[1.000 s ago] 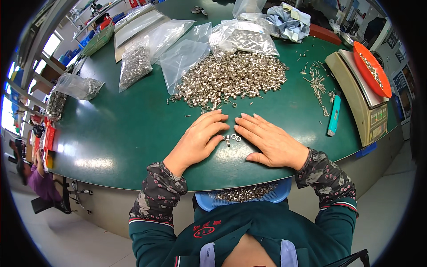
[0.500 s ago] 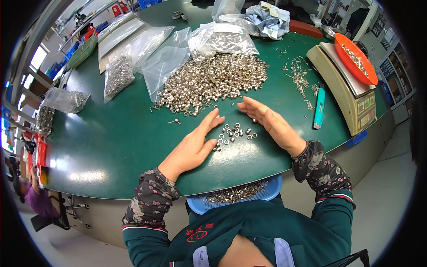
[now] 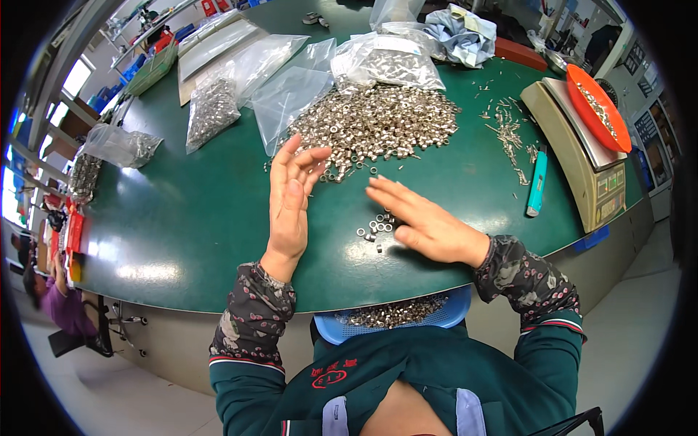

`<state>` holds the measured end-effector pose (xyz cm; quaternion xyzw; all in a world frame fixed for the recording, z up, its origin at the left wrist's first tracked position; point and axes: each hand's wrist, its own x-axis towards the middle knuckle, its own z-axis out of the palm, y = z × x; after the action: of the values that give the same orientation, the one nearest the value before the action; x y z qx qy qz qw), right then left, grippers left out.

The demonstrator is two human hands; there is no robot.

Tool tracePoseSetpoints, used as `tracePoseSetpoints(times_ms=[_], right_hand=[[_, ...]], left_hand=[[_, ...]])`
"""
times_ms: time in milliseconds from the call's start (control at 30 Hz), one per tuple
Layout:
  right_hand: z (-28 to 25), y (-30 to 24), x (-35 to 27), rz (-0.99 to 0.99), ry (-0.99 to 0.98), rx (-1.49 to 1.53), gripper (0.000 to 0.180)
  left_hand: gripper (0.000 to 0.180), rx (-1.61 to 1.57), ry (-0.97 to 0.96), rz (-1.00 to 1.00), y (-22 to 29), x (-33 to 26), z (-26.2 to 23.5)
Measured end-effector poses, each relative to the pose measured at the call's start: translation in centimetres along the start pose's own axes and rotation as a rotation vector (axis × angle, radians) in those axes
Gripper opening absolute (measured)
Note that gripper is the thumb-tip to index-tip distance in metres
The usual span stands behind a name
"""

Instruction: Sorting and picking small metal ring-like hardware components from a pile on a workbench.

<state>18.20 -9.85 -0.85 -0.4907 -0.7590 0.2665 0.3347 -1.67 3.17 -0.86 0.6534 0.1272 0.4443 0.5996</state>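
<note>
A small group of metal rings (image 3: 374,226) lies on the green table between my hands. My right hand (image 3: 425,224) reaches over them from the right, palm down and fingers stretched; part of the group is hidden under it. To the left, my left hand (image 3: 291,203) is raised with its fingers apart and nothing in it. Just beyond its fingertips spreads a large heap of metal rings (image 3: 385,120). Below the table's front edge, a blue plastic basket (image 3: 338,332) at my lap contains many more small metal pieces.
Clear plastic bags of metal parts (image 3: 212,109) lie at the back left. On the right are a turquoise box cutter (image 3: 537,183), thin metal pins (image 3: 507,134) and a scale (image 3: 574,156) bearing an orange bowl (image 3: 590,109). A crumpled cloth (image 3: 465,36) sits at the back.
My left hand has moved left and turned upward, away from the small group. My right hand has swung left over the rings, and the view has shifted slightly.
</note>
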Motion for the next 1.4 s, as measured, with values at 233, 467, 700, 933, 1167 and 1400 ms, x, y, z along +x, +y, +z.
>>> tracePoseSetpoints(times_ms=[233, 467, 700, 933, 1167, 1400], right_hand=[[1.3, -1.3, 0.9, -0.280, -0.284, -0.327, 0.063], [2.0, -4.3, -3.3, -0.318, -0.440, -0.131, 0.067], [1.6, -6.2, -4.1, -0.402, -0.444, -0.060, 0.057], [0.8, -2.5, 2.2, -0.212, -0.135, -0.475, 0.055], [0.6, 0.7, 2.5, -0.043, -0.040, -0.643, 0.060], [0.4, 0.1, 0.8, -0.058, -0.071, -0.608, 0.061]], left_hand=[[0.060, 0.063, 0.137, 0.142, 0.3, 0.4, -2.5], [0.041, 0.244, 0.304, 0.012, -0.4, 0.5, -3.8], [0.027, 0.564, 0.175, 0.011, -1.4, 0.8, -2.5], [0.039, 1.021, -0.116, 0.161, -2.5, 1.9, -1.3], [0.044, 1.217, -0.342, 0.142, -2.8, 1.4, -1.0], [0.047, 1.238, -0.443, 0.141, -1.3, -0.1, -0.6]])
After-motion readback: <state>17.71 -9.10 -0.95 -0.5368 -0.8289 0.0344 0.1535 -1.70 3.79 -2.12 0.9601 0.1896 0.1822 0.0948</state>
